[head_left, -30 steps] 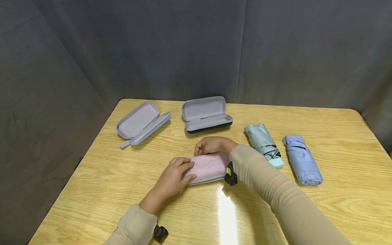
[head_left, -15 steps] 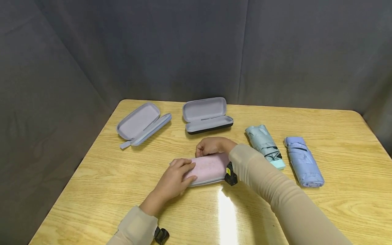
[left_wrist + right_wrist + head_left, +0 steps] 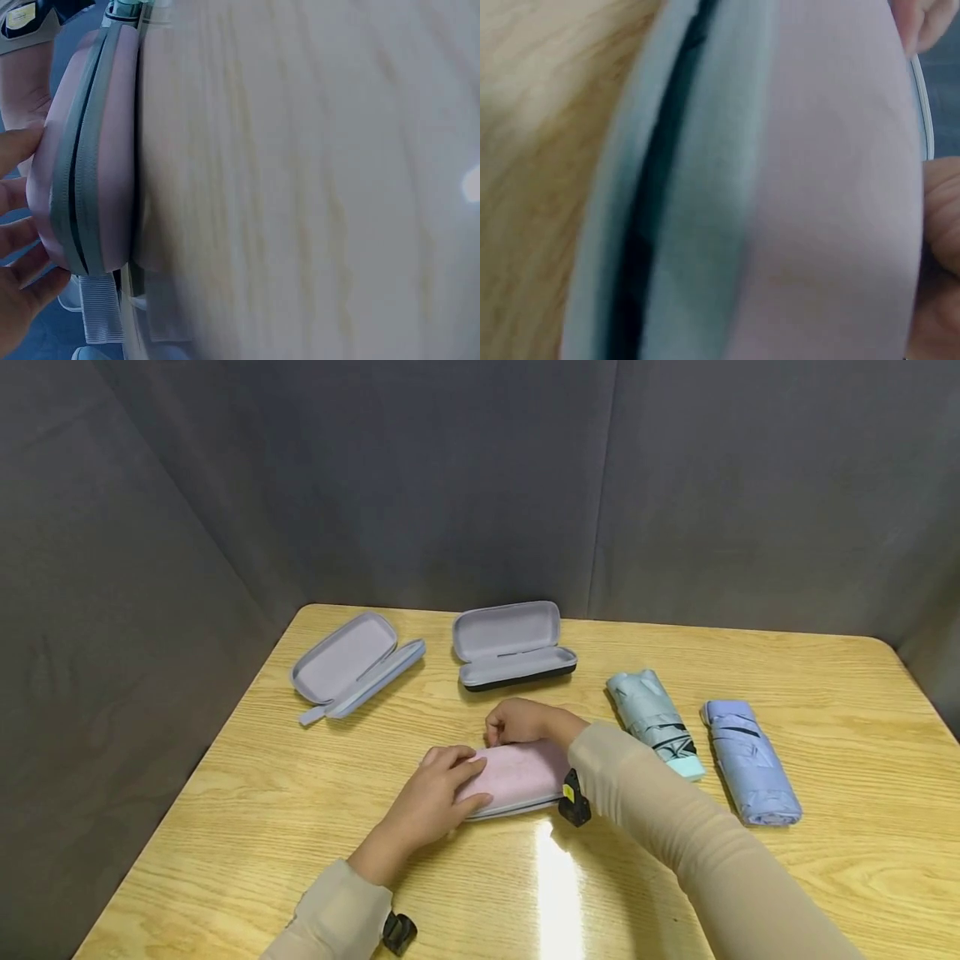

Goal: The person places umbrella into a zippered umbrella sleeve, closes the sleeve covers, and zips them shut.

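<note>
A pink zip-up glasses case [image 3: 521,772] lies on the table, a grey zipper band round its side. Along the front, a dark gap [image 3: 649,195] parts the two zipper tapes in the right wrist view. My left hand [image 3: 431,793] holds its left end, fingers on top and thumb at the front edge. In the left wrist view its fingertips [image 3: 52,285] touch the end beside the zipper. My right hand [image 3: 517,720] reaches across to the far side, its fingers curled and pinched together at the zipper line. The zipper pull itself is hidden there.
Two more glasses cases stand open at the back: a blue one [image 3: 345,660] with a grey tab, and a black one [image 3: 517,664]. To the right lie a folded green umbrella [image 3: 648,710] and a folded blue umbrella [image 3: 750,764].
The whole scene has shifted slightly right and down in the head view. Both hands stay at the pink glasses case, with hardly any visible movement relative to it.
</note>
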A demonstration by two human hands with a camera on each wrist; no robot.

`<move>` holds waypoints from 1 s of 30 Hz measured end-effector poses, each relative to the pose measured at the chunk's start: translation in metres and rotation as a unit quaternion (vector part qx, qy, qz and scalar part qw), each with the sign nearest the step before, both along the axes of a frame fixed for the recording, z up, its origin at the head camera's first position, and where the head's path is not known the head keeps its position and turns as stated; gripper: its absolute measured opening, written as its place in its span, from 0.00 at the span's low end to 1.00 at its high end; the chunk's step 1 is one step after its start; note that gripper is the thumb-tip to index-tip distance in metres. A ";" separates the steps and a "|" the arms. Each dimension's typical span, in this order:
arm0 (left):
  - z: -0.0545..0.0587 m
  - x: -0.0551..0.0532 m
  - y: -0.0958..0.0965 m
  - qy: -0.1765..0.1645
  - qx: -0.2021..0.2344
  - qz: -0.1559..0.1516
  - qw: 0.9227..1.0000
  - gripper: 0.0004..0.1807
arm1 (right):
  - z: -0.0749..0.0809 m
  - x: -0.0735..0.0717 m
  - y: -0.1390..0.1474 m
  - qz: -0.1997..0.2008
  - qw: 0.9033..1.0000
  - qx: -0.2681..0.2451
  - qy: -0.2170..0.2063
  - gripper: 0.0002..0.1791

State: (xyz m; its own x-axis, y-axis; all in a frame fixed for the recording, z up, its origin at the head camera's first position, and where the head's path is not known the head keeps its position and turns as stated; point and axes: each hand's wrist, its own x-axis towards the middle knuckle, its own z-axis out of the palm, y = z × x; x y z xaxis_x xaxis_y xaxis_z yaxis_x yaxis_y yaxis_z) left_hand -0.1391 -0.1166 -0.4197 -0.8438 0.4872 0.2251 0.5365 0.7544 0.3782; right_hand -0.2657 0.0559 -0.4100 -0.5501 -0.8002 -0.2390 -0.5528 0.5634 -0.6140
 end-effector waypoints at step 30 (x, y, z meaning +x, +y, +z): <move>0.002 -0.001 0.004 -0.004 -0.021 -0.036 0.999 0.31 | 0.001 0.015 0.025 -0.012 0.993 -0.029 0.114 0.10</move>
State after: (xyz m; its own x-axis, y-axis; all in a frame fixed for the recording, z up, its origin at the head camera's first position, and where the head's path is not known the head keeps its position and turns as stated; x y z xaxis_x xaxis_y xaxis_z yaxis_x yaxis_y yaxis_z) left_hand -0.1399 -0.1127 -0.4181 -0.8079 0.5559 0.1957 0.5869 0.7293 0.3516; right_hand -0.2504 0.0804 -0.4088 -0.6035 -0.7951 -0.0604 -0.6682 0.5455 -0.5059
